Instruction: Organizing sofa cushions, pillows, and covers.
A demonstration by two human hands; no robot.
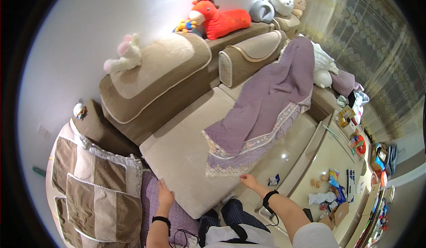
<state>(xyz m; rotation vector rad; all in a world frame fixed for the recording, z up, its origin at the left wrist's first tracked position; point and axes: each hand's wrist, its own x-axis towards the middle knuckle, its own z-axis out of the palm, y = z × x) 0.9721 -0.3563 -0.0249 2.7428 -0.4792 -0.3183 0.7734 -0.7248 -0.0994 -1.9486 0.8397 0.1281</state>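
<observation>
My left hand (pixel 164 192) is at the left edge of a beige sofa seat cushion (pixel 186 161), near a purple quilted cover (pixel 149 194); whether it grips the cushion I cannot tell. My right hand (pixel 248 180) is just below the lace hem of a purple quilted sofa throw (pixel 266 98), near the cushion's front edge, its fingers curled; a hold on anything is not clear. The throw lies bunched over the seat and rises over the far end of the sofa. Both wrists wear black bands.
Along the sofa back are a red plush horse (pixel 219 18) and a white plush toy (pixel 126 55). Brown-and-beige covers (pixel 106 194) lie at the left. A low table (pixel 309 171) with packets and a keyboard (pixel 350 185) stands at the right; a small packet (pixel 274 180) is on the floor.
</observation>
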